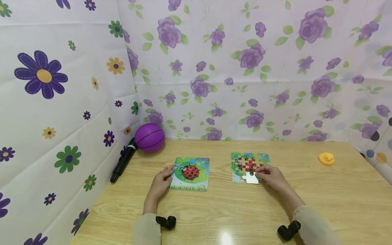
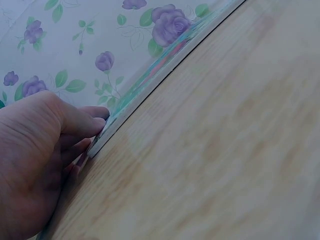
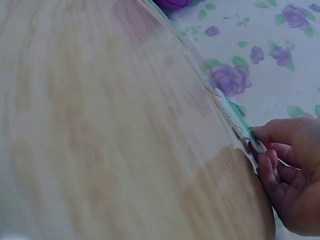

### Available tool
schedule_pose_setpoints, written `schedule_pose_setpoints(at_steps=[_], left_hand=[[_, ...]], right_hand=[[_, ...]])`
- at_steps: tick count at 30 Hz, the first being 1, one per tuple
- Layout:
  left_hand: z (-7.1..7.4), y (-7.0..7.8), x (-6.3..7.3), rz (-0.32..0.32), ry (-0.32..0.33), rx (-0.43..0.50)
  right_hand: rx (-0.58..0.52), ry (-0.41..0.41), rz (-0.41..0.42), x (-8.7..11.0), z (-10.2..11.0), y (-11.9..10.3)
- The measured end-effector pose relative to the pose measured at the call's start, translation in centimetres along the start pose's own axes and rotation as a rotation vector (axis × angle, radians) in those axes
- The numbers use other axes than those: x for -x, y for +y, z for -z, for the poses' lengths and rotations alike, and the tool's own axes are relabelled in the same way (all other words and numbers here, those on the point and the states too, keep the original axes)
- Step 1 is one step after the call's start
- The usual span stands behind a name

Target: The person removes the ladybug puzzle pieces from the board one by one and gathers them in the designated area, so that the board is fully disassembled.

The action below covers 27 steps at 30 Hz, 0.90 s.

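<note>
My left hand (image 1: 161, 182) holds the left edge of a square ladybug picture board (image 1: 190, 174) lying on the table. In the left wrist view the thumb (image 2: 92, 126) and fingers meet at the board's corner. To the right lies a ladybug jigsaw puzzle (image 1: 238, 166), its pieces partly joined and the wood showing through gaps. Between thumb and fingers my right hand (image 1: 274, 177) pinches a puzzle piece (image 1: 252, 178) at the jigsaw's lower edge; its face shines white with glare. The right wrist view shows that piece (image 3: 235, 116) edge-on, slightly tilted.
A purple ball (image 1: 150, 137) sits at the table's back left corner, beside a black cylindrical object (image 1: 123, 162). Towards the right rests a yellow rubber duck (image 1: 326, 158). Flower-printed sheets (image 1: 229, 81) stand along the back and sides of the wooden table (image 1: 214, 217).
</note>
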<state>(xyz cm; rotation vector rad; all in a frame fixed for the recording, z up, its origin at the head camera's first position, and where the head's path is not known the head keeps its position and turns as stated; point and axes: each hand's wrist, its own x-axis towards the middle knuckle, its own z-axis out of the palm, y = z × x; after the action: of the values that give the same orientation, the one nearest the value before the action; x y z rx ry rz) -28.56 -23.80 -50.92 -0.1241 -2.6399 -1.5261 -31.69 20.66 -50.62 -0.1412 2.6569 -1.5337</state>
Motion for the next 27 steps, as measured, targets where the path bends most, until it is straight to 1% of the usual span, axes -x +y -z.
schedule_pose_setpoints(at_steps=[5, 9, 15, 22, 27], left_hand=[[0.03, -0.13, -0.03, -0.002, -0.007, 0.006], [0.08, -0.18, -0.03, 0.008, -0.008, 0.011], [-0.03, -0.09, 0.0, 0.008, -0.002, -0.003], [-0.02, -0.04, -0.1, 0.009, -0.008, -0.011], [-0.01, 0.0, -0.15, 0.014, -0.008, -0.015]], right_hand=[[0.049, 0.006, 0.02, 0.29, -0.05, -0.24], [0.075, 0.009, 0.028, 0.45, -0.15, -0.56], [0.139, 0.03, 0.028, 0.51, -0.21, -0.69], [0.22, 0.044, 0.061, 0.46, -0.23, -0.67], [0.232, 0.034, 0.078, 0.37, -0.15, -0.56]])
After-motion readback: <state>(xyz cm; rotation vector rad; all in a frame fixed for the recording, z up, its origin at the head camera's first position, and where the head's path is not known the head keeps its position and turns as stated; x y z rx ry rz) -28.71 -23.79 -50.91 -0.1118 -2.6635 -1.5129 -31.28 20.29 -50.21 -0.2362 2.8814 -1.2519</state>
